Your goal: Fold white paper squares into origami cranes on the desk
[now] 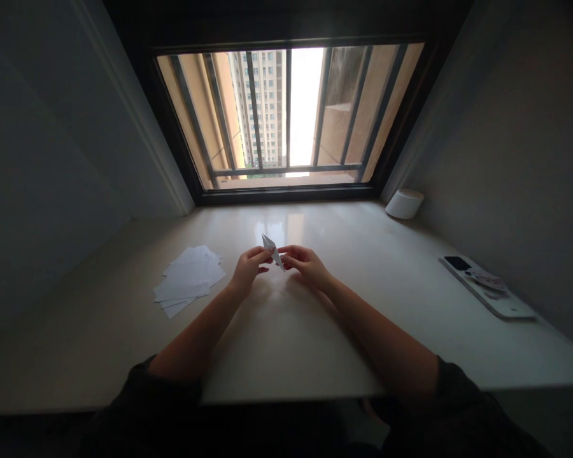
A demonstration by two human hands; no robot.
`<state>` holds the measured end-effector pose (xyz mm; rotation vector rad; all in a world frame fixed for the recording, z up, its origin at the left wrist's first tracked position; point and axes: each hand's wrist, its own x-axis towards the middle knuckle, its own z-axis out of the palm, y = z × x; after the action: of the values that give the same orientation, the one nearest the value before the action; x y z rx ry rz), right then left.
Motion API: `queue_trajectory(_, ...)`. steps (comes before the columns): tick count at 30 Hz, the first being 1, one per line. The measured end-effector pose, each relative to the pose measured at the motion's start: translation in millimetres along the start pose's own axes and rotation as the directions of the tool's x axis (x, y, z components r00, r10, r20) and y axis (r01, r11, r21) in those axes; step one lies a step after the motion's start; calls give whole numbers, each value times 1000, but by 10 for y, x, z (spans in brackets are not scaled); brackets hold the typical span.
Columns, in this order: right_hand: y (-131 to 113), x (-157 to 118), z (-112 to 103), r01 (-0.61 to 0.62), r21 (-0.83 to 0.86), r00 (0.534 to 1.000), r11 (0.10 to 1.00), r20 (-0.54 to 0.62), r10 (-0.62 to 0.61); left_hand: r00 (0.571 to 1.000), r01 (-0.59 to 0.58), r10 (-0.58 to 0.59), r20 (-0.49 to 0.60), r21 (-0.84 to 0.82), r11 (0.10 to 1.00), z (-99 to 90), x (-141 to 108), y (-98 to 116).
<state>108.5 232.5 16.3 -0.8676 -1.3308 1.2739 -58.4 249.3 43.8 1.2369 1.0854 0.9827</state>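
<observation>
A small folded piece of white paper (269,243), narrow and pointed at both ends, is held slantwise above the pale table. My left hand (251,268) pinches it from the left, thumb and fingers closed on its edge. From the right, the fingers of my right hand (303,262) are bent and closed around its lower part. Both hands are near each other at the middle of the table, and the fingertips partly hide the paper.
A loose stack of white paper sheets (191,277) lies left of my hands. On the right is a phone (496,292) in a light case. A white round object (405,204) stands at the back right, near the barred window (286,196).
</observation>
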Motion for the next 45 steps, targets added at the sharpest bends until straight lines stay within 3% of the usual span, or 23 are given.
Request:
queue_trajectory(7, 10, 7, -20, -35, 50, 999, 998, -7, 35, 999, -24, 24, -21, 12, 1000, 15, 6, -17)
queue_trajectory(13, -32, -23, -7, 18, 33, 999, 999, 27, -19, 999, 33, -34, -9, -63, 997, 18, 16, -39)
queue_trajectory(21, -47, -18, 3, 115, -127, 991, 985, 89, -104, 999, 24, -26, -29, -71, 997, 48, 10, -61)
queue_trajectory(30, 33, -10, -20, 172, -300, 985, 938, 38, -168, 1000, -2, 0, -28, -55, 998, 63, 14, -131)
queue_trajectory(34, 16, -38, -4, 245, -426, 966, 871, 33, -255, 998, -49, 48, -40, -7, 999, 59, 29, -153)
queue_trajectory(37, -39, -77, 15, 300, -573, 940, 763, 41, -338, 994, -104, 107, -33, 82, 991, 53, 34, -159)
queue_trajectory(40, -80, -108, 22, 351, -696, 900, 626, 65, -431, 992, -128, 129, -1, 130, 983, 51, 28, -157)
queue_trajectory(45, -68, -112, -1, 423, -769, 818, 480, 96, -567, 993, -120, 120, 2, 139, 983, 46, 28, -162)
